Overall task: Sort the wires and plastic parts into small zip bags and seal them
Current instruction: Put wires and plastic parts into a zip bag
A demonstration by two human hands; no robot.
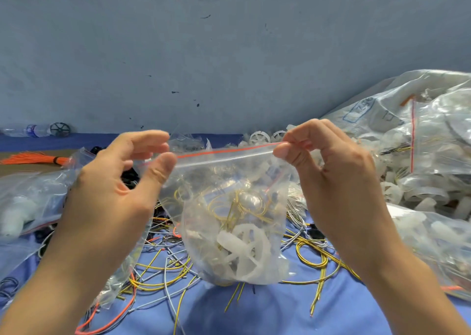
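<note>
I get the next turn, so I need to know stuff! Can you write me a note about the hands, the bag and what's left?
Left hand: open, thumb next to the left end of the zip strip, not pinching it.
Right hand: pinches the strip's right end and holds the small bag up over the table.
Done: yellow wires and a white wheel are inside the bag.
Left: I cannot tell if the strip is shut, so press along it. Loose wires on the table need bagging.
</note>
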